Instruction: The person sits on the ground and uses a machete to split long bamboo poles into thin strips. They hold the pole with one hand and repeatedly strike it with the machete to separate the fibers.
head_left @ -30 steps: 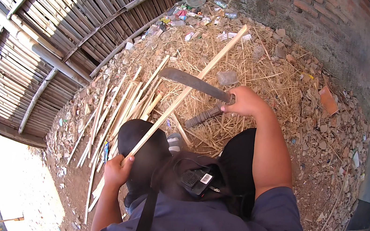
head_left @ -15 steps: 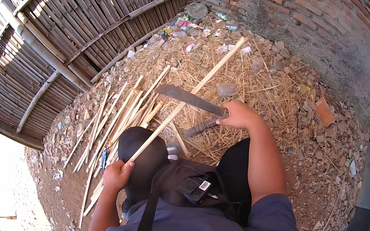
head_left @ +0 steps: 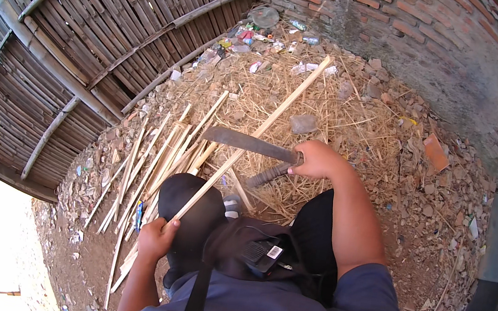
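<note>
So the left hand [head_left: 156, 238] has its fingers closed round the lower end of a long pale bamboo strip [head_left: 281, 109], down beside the left knee [head_left: 192, 195], with the rest slanting up and away to the right over a bed of straw-like shavings [head_left: 358, 123]. Right hand [head_left: 315, 160] is wrapped around the handle end of a dark, worn machete [head_left: 254, 143], blade pointing left. Blade and strip cross in view around the strip's middle, but honestly can't tell if they're touching. There's a ribbed dark rod [head_left: 269, 175] just below the right hand, and I can't tell if the fingers touch that either. Over to the left there's a loose bunch of bamboo strips [head_left: 160, 156] lying roughly side by side on the dirt. A cloudy plastic lump [head_left: 303, 124] sits on the shavings above the machete, and a flat orange-brown tile piece [head_left: 436, 152] lies off right near the brick wall [head_left: 419, 30].
</note>
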### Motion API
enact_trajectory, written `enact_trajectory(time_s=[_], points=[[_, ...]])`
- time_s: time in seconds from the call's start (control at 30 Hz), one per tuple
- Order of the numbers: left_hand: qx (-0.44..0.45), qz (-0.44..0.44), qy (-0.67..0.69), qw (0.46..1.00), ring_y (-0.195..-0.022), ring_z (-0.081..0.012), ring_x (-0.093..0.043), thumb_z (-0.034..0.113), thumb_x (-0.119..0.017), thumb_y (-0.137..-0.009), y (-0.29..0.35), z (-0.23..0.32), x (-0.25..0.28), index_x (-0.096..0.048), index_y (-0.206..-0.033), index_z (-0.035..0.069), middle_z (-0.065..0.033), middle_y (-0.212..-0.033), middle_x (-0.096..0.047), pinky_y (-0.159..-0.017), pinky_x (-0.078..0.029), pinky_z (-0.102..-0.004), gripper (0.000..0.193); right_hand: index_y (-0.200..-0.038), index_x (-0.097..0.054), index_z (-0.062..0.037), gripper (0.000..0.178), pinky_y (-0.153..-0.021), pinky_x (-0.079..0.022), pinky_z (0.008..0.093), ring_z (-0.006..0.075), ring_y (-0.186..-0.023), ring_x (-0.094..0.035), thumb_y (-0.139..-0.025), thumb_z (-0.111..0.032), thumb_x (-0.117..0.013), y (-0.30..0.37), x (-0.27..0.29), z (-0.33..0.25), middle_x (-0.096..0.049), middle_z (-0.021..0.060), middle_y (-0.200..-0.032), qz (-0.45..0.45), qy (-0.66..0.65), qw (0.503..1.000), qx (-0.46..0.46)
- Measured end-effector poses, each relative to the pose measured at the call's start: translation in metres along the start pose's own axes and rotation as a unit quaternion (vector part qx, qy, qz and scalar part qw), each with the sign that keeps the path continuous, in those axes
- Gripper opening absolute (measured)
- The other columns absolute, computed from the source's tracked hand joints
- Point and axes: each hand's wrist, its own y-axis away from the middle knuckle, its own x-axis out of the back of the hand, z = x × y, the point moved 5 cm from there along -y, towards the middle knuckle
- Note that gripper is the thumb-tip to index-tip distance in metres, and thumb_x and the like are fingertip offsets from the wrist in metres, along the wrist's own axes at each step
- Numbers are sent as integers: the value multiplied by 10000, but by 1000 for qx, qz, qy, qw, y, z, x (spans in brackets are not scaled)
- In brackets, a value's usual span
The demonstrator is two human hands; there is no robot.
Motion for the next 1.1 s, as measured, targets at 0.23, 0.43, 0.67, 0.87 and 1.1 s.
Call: enact_trajectory(time_s=[0.23, 0.43, 0.67, 0.87, 1.1], points=[[6, -8, -23, 1000, -660, -445, -626, 555, -649, -912, -2, 4, 1, -569, -683, 15, -236, -661, -615, -621, -469, -514, 593, -1063, -712, -10, 426, -816, -533, 422, 326, -900, -701, -790, -318, -820, 4, 17, 33, -717, 186, -951, 36, -69, 992, -100], [4, -10, -4, 1000, -663, -450, -628, 559, -653, -910, -3, -1, -2, -562, -676, 8, -244, -662, -615, -621, -468, -518, 605, -1088, -710, -17, 457, -822, -530, 417, 325, -924, -698, -785, -341, -819, 3, 8, 13, -717, 192, -961, 24, -23, 998, -52], [-3, 2, -8, 1000, -668, -457, -628, 544, -669, -906, 0, 2, 0, -555, -682, 0, -254, -664, -612, -620, -466, -520, 600, -1047, -715, -38, 428, -785, -525, 404, 304, -850, -691, -777, -349, -832, -2, 1, 17, -711, 156, -882, 2, -31, 999, -16], [5, 1, -19, 1000, -677, -463, -628, 537, -676, -901, 0, 5, 0, -550, -682, -5, -263, -673, -612, -626, -467, -527, 599, -1108, -720, -43, 465, -830, -530, 404, 300, -932, -705, -784, -360, -823, 3, 13, 46, -729, 168, -988, 38, -79, 991, -97], [-4, 13, -6, 1000, -653, -461, -620, 524, -675, -907, 1, 3, -1, -544, -672, -6, -259, -660, -605, -616, -466, -516, 594, -1096, -714, -22, 454, -811, -536, 402, 299, -915, -707, -793, -345, -812, 5, 15, 26, -727, 174, -984, 38, -75, 994, -66]])
